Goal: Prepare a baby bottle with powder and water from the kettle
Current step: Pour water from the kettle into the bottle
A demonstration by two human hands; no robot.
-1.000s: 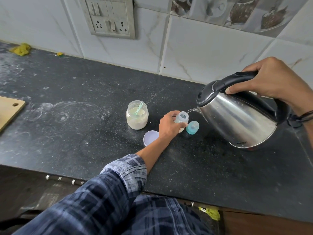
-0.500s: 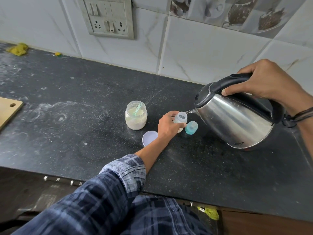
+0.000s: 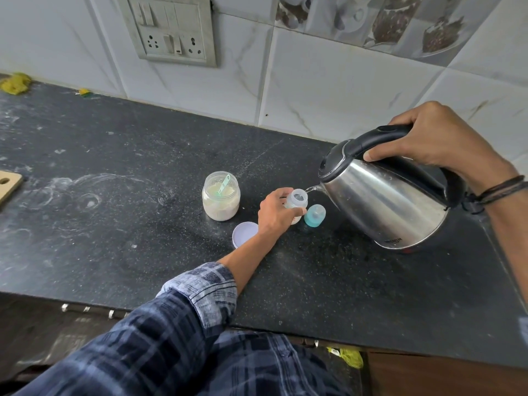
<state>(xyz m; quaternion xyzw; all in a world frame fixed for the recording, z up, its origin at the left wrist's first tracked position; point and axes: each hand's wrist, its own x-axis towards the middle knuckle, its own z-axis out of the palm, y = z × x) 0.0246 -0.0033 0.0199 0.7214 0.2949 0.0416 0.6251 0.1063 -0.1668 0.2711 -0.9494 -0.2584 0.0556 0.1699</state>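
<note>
A small clear baby bottle (image 3: 297, 199) stands uncapped on the black counter (image 3: 143, 224), with my left hand (image 3: 275, 212) wrapped around its body. My right hand (image 3: 437, 141) grips the black handle of a steel kettle (image 3: 383, 207), tilted left with its spout at the bottle's mouth; a thin stream of water runs into it. The teal bottle cap (image 3: 314, 215) stands just right of the bottle. An open jar of pale powder (image 3: 220, 197) with a green scoop (image 3: 224, 184) inside sits to the left.
The jar's white lid (image 3: 243, 234) lies upturned in front of the jar, partly under my wrist. A wooden board (image 3: 8, 184) pokes in at the far left. A switch and socket panel (image 3: 171, 30) is on the tiled wall. Powder smears mark the counter.
The kettle stays tilted over the bottle and the pouring continues. Both hands keep their grips; only the camera view has shifted slightly.
</note>
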